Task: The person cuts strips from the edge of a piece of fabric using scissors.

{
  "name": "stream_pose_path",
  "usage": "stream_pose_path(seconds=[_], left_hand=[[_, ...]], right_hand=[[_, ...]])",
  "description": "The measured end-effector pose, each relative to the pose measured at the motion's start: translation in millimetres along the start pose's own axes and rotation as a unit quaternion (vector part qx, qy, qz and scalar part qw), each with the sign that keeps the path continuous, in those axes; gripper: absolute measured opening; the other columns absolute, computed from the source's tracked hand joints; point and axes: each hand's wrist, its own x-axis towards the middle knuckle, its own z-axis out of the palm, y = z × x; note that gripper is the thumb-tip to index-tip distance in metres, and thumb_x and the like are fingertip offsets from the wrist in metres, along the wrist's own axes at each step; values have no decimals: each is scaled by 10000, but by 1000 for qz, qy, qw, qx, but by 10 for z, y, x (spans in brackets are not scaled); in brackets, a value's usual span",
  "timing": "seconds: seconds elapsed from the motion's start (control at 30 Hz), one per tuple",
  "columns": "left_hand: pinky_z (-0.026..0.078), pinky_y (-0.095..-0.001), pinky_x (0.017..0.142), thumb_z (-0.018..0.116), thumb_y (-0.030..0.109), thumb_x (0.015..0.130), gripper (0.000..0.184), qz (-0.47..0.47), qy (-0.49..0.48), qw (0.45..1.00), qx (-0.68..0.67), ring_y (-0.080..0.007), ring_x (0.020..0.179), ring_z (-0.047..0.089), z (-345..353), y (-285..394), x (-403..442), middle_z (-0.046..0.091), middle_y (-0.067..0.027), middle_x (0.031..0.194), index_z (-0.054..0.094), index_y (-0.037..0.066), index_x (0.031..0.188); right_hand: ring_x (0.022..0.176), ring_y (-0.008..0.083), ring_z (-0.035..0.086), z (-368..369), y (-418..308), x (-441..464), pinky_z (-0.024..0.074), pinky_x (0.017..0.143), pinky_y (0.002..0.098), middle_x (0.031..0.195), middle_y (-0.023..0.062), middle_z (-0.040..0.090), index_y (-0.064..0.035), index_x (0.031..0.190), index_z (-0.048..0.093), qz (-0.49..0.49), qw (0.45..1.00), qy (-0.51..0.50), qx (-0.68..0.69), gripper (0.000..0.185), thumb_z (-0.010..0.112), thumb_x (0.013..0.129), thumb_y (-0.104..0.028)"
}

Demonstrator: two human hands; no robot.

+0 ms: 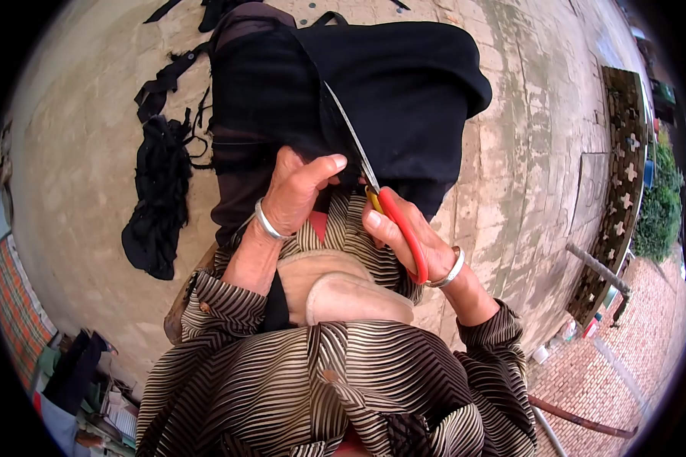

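My right hand (415,232) is wrapped around the handles of a pair of scissors (401,225), red outside with a bit of yellow showing. The long metal blades point up and to the left over black cloth (404,91) spread across my lap. Beside the blades, my left hand (301,186) is closed on the cloth near its edge, thumb pointing right; the fingertips are partly hidden. Each wrist wears a silver bangle. Part of the cloth lies folded at the upper right.
A heap of black cloth scraps (158,198) lies on the pale floor (91,175) at left, with another torn strip (168,80) above it. A low wall with cross-shaped openings (617,183) and a metal pipe (598,268) stand at right. A checked cloth (19,308) shows at far left.
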Motion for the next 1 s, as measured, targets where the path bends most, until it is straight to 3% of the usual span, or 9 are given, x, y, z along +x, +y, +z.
stream_pose_path(seconds=[0.1, 0.4, 0.5, 0.57, 0.7, 0.9, 1.0], left_hand=[[341, -226, 519, 655, 190, 797, 286, 14, 14, 1000, 0, -40, 536, 413, 7, -12, 11, 473, 64, 568, 524, 100, 559], [274, -231, 494, 629, 141, 807, 271, 20, 5, 1000, 10, -30, 529, 380, 3, 10, 4, 463, 69, 565, 535, 88, 558], [280, -229, 498, 626, 136, 805, 249, 27, 16, 999, -6, -32, 536, 382, 7, 9, 21, 482, 64, 583, 542, 89, 575], [301, -227, 513, 626, 131, 802, 220, 22, 2, 1000, 1, -32, 556, 399, -116, -42, 49, 498, 63, 606, 557, 80, 600], [355, -221, 565, 623, 114, 797, 129, 34, -11, 999, 37, -31, 627, 445, -76, 24, 7, 528, 67, 681, 599, 46, 690], [386, -227, 611, 607, 83, 799, 76, 16, -28, 999, 37, -32, 688, 472, -146, 15, 8, 553, 67, 741, 615, 23, 753], [408, -226, 638, 601, 75, 799, 72, 13, -30, 999, 39, -34, 711, 499, -157, 8, 9, 578, 63, 772, 639, 13, 793]], right_hand=[[633, 130, 436, -4, -25, 71, 383, 586, 275, 647, 20, 426, -4, 809, 466, -1, 1000, 3, 5, 463, 456, 988, -430], [490, 44, 284, 29, -49, 136, 232, 456, 242, 554, -55, 340, -67, 734, 430, 59, 992, 15, 110, 444, 473, 987, -430], [525, 68, 337, -19, -107, 140, 286, 480, 250, 590, -28, 377, -49, 764, 451, 82, 992, 0, 94, 439, 482, 984, -428], [572, 100, 395, -18, -60, 149, 342, 519, 263, 642, 8, 421, -29, 806, 473, 12, 1000, 6, 9, 433, 486, 981, -425], [621, 127, 439, -38, -65, 208, 380, 558, 272, 695, 36, 452, -15, 850, 487, -7, 1000, -2, -9, 432, 485, 980, -427], [515, 102, 368, -10, -147, 309, 313, 488, 271, 568, -9, 374, -35, 729, 448, -11, 1000, 16, 23, 467, 450, 995, -418], [420, 75, 270, 3, -182, 297, 218, 413, 272, 503, -39, 324, -54, 648, 430, 22, 996, 23, 78, 508, 419, 1007, -413]])
